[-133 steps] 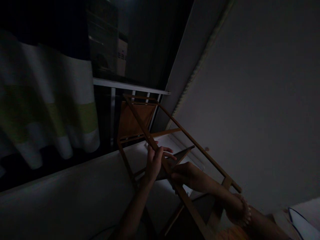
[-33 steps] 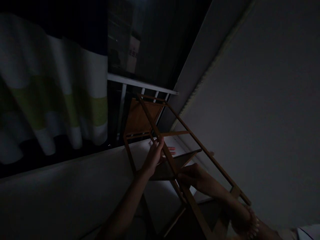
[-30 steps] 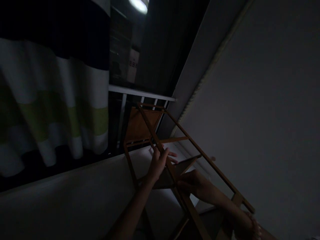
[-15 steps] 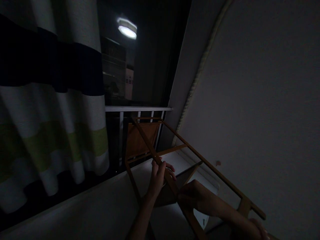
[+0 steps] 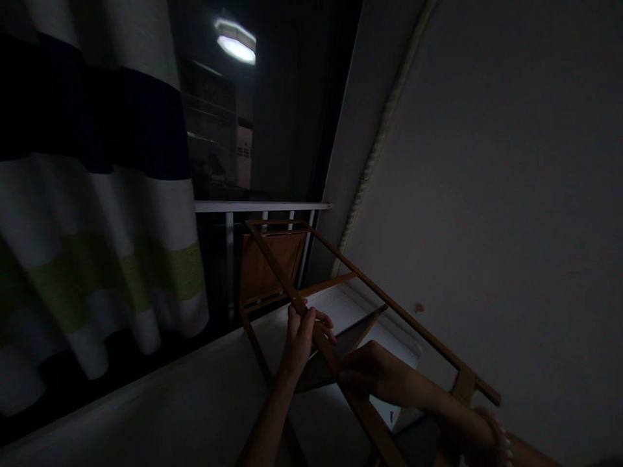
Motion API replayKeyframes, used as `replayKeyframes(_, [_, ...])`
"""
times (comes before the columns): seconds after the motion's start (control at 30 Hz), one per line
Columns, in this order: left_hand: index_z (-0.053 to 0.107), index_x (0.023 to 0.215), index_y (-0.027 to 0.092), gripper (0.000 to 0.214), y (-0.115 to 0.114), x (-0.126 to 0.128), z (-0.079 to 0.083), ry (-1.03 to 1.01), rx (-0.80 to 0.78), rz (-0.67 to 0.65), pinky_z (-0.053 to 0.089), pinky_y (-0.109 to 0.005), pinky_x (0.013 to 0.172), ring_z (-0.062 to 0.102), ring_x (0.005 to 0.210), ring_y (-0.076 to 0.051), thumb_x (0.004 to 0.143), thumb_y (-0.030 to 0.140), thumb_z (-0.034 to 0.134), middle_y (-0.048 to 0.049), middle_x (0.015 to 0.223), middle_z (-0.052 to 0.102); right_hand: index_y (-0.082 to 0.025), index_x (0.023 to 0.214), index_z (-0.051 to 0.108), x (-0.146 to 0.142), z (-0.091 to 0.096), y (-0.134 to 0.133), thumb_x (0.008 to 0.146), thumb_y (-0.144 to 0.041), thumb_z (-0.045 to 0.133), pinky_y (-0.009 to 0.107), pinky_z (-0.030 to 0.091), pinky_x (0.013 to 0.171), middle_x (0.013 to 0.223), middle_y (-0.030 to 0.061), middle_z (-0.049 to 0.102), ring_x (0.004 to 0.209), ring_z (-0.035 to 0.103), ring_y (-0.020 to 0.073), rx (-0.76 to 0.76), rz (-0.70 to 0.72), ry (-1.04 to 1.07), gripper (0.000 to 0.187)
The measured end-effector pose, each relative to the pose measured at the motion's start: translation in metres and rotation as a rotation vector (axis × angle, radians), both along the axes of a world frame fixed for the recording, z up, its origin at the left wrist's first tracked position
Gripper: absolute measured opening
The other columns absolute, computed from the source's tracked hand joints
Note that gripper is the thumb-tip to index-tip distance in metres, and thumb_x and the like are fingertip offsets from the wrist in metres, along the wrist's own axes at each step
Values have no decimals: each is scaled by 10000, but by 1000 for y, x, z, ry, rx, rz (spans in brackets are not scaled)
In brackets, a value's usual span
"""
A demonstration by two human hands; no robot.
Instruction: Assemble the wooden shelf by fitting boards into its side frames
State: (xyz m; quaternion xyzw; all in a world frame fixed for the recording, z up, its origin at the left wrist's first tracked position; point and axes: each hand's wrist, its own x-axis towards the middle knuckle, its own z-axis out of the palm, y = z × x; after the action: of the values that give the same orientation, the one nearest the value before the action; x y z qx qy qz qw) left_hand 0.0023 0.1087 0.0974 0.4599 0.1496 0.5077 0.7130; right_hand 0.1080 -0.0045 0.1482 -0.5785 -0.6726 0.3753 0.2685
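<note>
A wooden rack frame [image 5: 389,299] with thin orange-brown bars leans tilted in a dim room, its far end against a white railing [image 5: 263,207]. My left hand [image 5: 302,334] is wrapped round the near long bar of the frame, fingers curled over it. My right hand [image 5: 372,374] is closed on the same bar lower down, where a dark flat shelf panel [image 5: 318,373] meets it. A bead bracelet [image 5: 496,438] sits on my right wrist.
A striped curtain [image 5: 92,214] in white, dark blue and green hangs on the left. A dark window [image 5: 253,130] behind the railing reflects a ceiling lamp [image 5: 236,42]. A plain pale wall [image 5: 501,194] fills the right side. A pale ledge [image 5: 146,402] runs below.
The view has tilted upward, bringing the lamp's reflection into sight. My left hand has slid a little down the bar and closed tighter. My right hand stays on the bar.
</note>
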Motion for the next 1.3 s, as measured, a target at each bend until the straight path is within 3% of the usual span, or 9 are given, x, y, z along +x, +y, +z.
replayKeyframes(0.47, [256,960,219,276,-3,1,-1,-36,30,-6,453,-267,417,561,424,-164,801,358,433,28,617,586,-136,605,432,0,4,-4,799,-401,472,192,262,450,548,-40,373,491,321,54,-100,-9,52,330])
replayKeyframes(0.57, [242,1077,211,349,-3,-6,-15,-30,97,-80,493,-314,555,617,606,-186,831,427,364,-34,740,623,-139,587,426,-2,4,-5,793,-422,477,195,258,445,535,-44,364,481,315,52,-106,-20,33,353])
replayKeyframes(0.67, [241,1205,182,491,-6,-20,-41,45,247,-182,434,-385,841,577,926,-208,832,492,314,-114,965,608,-140,567,424,-3,4,-5,791,-435,476,196,255,440,521,-47,356,475,309,51,-95,-32,15,374])
replayKeyframes(0.77, [344,1228,172,600,-11,-35,-67,215,472,-231,337,-411,962,438,1128,-250,760,536,441,-148,1174,500,-131,581,456,-3,5,-5,793,-440,471,198,254,436,520,-44,360,475,316,53,-83,-46,-9,375])
replayKeyframes(0.87, [409,1214,227,588,-18,-40,-80,447,698,-170,343,-425,968,389,1171,-263,695,431,597,-107,1251,442,-122,603,481,-2,6,-5,795,-437,471,202,238,433,524,-45,356,470,304,50,-94,-61,-18,369])
replayKeyframes(0.97, [434,1199,271,405,-24,-38,-81,547,825,-84,377,-398,955,405,1165,-213,799,277,491,-58,1241,463,-126,595,469,-1,7,-5,794,-432,474,203,234,437,529,-46,349,476,302,52,-88,-61,-12,365])
replayKeyframes(1.13, [395,1233,273,398,-24,-39,-78,524,829,-20,357,-380,984,370,1194,-175,838,225,416,-39,1292,410,-142,564,414,0,7,-5,810,-431,451,205,218,432,519,-49,328,471,285,49,-102,-51,-5,381])
replayKeyframes(1.3, [408,1225,271,392,-25,-42,-80,531,858,30,381,-355,968,436,1140,-163,838,217,428,-31,1240,471,-136,578,428,-2,5,-4,803,-426,466,198,238,437,529,-48,334,478,298,49,-95,-62,1,368])
